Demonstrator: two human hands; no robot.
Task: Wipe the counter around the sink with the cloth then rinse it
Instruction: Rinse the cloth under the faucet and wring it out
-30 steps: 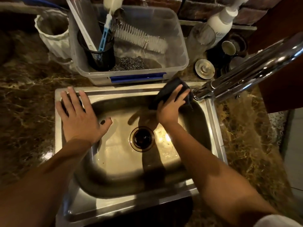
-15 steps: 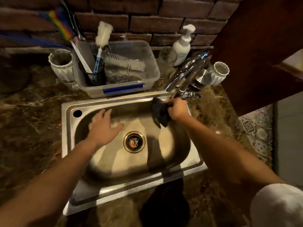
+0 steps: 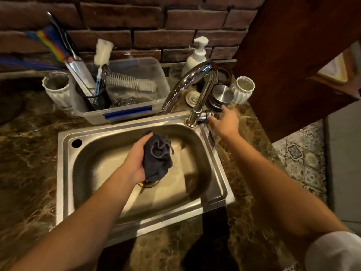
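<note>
Dark cloth (image 3: pixel 157 155) bunched in the left hand (image 3: pixel 136 163), fingers closed around it, held over the middle of the sink (image 3: pixel 64 173) and above the drain (image 3: pixel 148 184). Hanging free, not touching the basin as far as can be judged. Right hand (image 3: pixel 224 122) out at the base of the tap (image 3: pixel 195 89), fingers loosely spread near the small side lever (image 3: pixel 203 117); blurred there, so cannot tell whether anything is actually gripped. No water visible from the spout.

Looks like the rinsing stage: wiping of the counter (image 3: pixel 29 153) apparently finished, water about to be turned on.

Things that could go wrong from here:

- Spout ends toward the back rim, while the cloth sits further forward. Water turned on now would likely miss the cloth and strike bare steel, splashing back onto the counter.
- Lever opened too hard: strong jet, spray over the rim and toward the plastic tub (image 3: pixel 125 106) of brushes just behind.
- Small jar (image 3: pixel 245 89) and metal lid (image 3: pixel 222 94) close behind the reaching hand; a careless pull back could knock either.
- Loose hold on a soaked, heavier cloth: could slip down and cover the drain.
</note>
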